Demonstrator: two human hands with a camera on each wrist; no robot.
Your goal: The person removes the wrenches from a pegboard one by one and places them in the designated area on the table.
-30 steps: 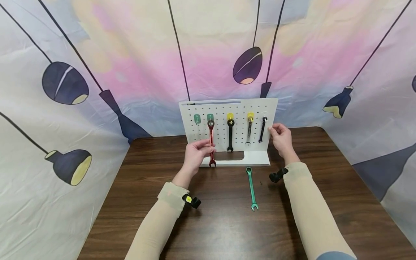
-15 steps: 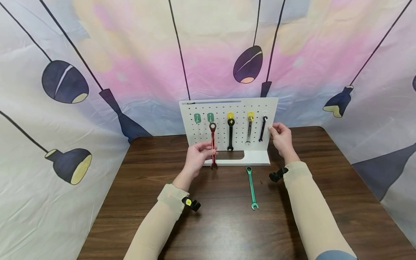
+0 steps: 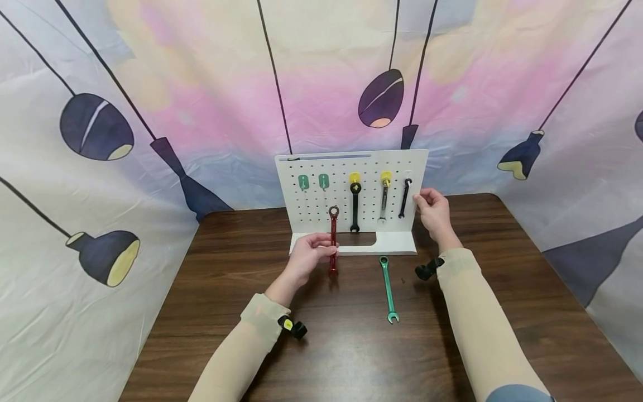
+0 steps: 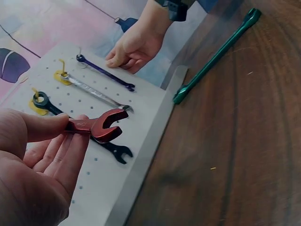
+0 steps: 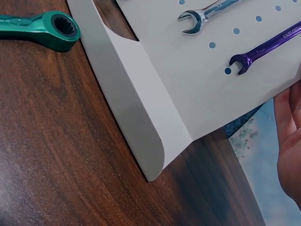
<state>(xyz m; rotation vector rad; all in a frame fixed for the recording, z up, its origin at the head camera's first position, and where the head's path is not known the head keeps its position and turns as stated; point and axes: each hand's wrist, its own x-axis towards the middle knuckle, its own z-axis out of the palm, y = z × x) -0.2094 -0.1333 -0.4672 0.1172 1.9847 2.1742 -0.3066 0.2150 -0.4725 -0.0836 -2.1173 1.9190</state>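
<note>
My left hand (image 3: 307, 258) pinches a red combination wrench (image 3: 334, 223) between thumb and fingers, ring end up, in front of the white pegboard (image 3: 369, 209). In the left wrist view the wrench's open jaw end juts past the fingertips. My right hand (image 3: 434, 215) grips the board's right edge, thumb on the front. Hanging on the board are a black wrench (image 3: 355, 209), a silver wrench (image 3: 384, 198) and a small purple wrench (image 5: 268, 47). Two green hooks (image 3: 324, 181) at the board's left bear nothing. On the table before the board lies a green ratcheting wrench (image 3: 388, 287).
The pegboard stands on a white base (image 3: 397, 244) with a cut-out, on a dark wood table (image 3: 341, 346). A printed cloth backdrop (image 3: 201, 84) hangs close behind the table and along its sides.
The red wrench has come off the second green hook and moved down, slightly right and toward me in my left hand. My right hand has stayed on the board's edge.
</note>
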